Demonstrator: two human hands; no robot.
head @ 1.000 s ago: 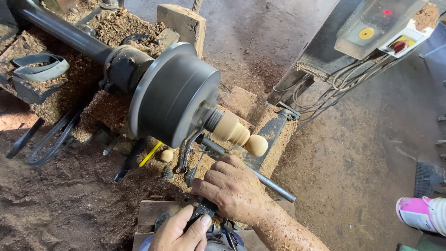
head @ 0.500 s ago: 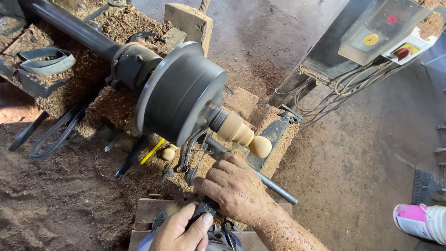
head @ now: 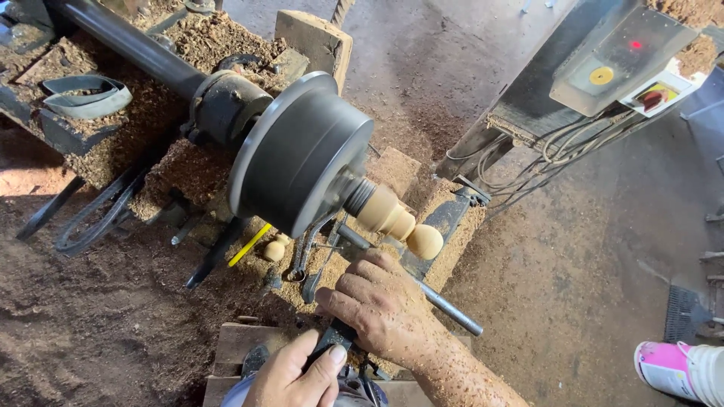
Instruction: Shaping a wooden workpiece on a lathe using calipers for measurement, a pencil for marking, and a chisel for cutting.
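Sawdust coats the right hand (head: 385, 305), fingers curled over a dark tool (head: 335, 335) the left hand (head: 294, 373) pinches, wooden knob (head: 392, 218) at twelve o'clock.

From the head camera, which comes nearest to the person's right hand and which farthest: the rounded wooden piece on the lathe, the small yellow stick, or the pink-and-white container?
Measured from the right hand:
1. Rounded wooden piece, just above the hand, sticking out of the dark wheel.
2. Small yellow stick, up to the left in the sawdust.
3. Pink-and-white container, far right by the picture's lower corner.
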